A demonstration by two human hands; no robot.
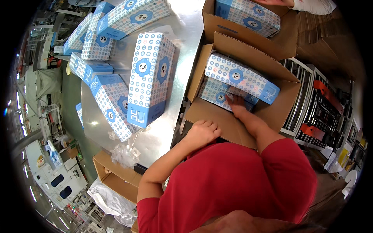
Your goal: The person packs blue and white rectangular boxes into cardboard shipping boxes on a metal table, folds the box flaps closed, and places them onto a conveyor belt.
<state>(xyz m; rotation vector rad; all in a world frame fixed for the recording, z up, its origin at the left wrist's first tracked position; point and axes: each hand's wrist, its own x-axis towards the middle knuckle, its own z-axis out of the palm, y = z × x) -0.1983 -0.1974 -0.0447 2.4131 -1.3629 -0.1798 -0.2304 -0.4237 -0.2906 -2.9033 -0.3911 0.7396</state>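
Note:
My right hand (237, 105) reaches into an open brown carton (233, 126). Its fingers are spread against a blue-and-white patterned box (213, 91) lying low inside; some fingertips are hidden. Just beyond the fingers, a second patterned box (241, 77) with a blue end rests tilted above the lower one. My left hand (204, 133) is curled closed by the carton's near left edge, and whatever its fingers hold, if anything, is hidden. On the metal table to the left, one tall patterned box (149, 73) lies closest to the carton.
More patterned boxes (110, 101) crowd the metal table (176, 97). Another filled carton (241, 33) adjoins at the back, with another person's hand (274, 2) above it. A roller conveyor (299, 93) runs on the right. Crumpled clear plastic (124, 154) lies at the table's near edge.

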